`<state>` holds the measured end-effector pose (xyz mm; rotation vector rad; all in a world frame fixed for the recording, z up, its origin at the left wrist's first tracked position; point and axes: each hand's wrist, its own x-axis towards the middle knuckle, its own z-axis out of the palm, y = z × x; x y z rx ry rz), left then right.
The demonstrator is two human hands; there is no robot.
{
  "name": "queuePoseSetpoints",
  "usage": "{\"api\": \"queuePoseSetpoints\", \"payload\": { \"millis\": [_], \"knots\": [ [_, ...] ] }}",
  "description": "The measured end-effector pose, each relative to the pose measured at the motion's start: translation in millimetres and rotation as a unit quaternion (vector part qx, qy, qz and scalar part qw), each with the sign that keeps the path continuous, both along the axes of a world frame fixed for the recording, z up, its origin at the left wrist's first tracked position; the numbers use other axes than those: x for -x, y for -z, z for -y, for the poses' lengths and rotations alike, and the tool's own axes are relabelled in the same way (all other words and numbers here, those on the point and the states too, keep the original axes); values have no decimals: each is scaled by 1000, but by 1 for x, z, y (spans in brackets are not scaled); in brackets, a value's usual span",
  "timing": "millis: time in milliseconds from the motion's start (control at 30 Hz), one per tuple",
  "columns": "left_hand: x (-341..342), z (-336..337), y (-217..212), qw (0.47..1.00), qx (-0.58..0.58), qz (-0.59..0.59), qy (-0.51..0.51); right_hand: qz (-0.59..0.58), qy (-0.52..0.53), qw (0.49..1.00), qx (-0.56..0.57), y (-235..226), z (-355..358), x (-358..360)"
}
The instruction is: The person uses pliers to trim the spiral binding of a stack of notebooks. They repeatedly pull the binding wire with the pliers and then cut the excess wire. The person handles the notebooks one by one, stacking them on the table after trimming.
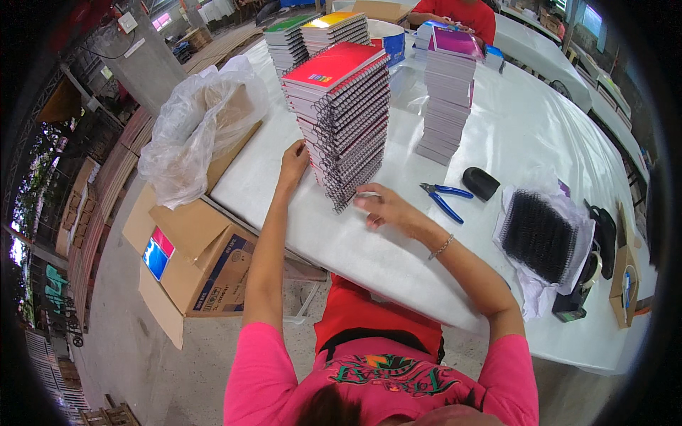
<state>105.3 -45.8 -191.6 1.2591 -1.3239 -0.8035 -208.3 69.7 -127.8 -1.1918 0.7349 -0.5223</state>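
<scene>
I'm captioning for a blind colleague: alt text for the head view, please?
A person's left hand and right hand flank a tall, red-topped stack of spiral notebooks on a white table; blue-handled pliers and black wire coils lie to the right.

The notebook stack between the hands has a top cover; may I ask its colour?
The top cover is red; it shows best in the head view.

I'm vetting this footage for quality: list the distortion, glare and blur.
Head view: strong fisheye bend, the white table edge curving and the picture's rim falling to black; head view: pale glare on the tabletop, right of the purple-topped notebook stack; head view: the red-topped notebook stack looks fairly sharp, the right hand perhaps slightly soft.
</scene>
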Motion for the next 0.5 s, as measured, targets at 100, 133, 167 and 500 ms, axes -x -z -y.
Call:
{"api": "queuePoseSetpoints", "payload": {
  "millis": [100,133,167,500],
  "knots": [
    [22,-29,-13,997,-54,-33,43,-57,145,983,98,15,27,19],
    [20,-43,-17,997,-53,-25,47,-74,210,965,143,20,36,17],
    [19,-53,-20,996,-61,6,68,-88,238,943,216,31,52,20],
    [48,-102,-40,951,-33,302,50,-311,220,835,398,57,96,13]
  ]
}}
